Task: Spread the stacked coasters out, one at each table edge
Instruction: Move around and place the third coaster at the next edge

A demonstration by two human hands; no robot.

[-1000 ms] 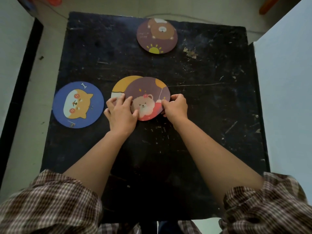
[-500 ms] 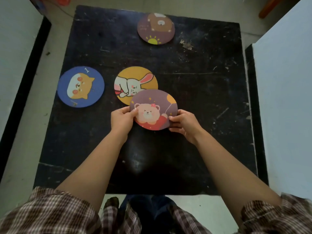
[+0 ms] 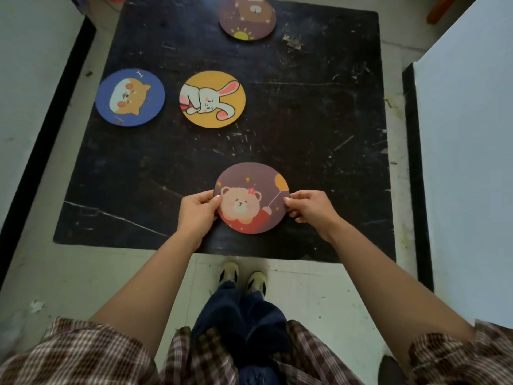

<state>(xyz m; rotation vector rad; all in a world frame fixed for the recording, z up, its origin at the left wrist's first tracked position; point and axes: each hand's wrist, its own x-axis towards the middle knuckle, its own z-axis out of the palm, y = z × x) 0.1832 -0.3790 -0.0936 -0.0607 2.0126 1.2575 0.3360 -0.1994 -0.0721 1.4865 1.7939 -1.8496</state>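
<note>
A purple coaster with a pink bear and a balloon (image 3: 252,198) is near the front edge of the black table (image 3: 319,129). My left hand (image 3: 197,210) pinches its left rim and my right hand (image 3: 308,206) pinches its right rim. A yellow rabbit coaster (image 3: 213,99) lies alone in the table's middle. A blue dog coaster (image 3: 130,97) sits at the left edge. A brown bear coaster with a sun (image 3: 247,17) lies at the far edge, partly cut off by the frame.
A white surface with a black border (image 3: 458,162) stands close along the table's right side. Another white panel (image 3: 33,79) flanks the left. My shoes (image 3: 244,276) are on the pale floor just below the table's front edge.
Both hands have drawn the pink bear coaster off the rabbit coaster and toward the front edge of the table. The rabbit coaster is now fully uncovered.
</note>
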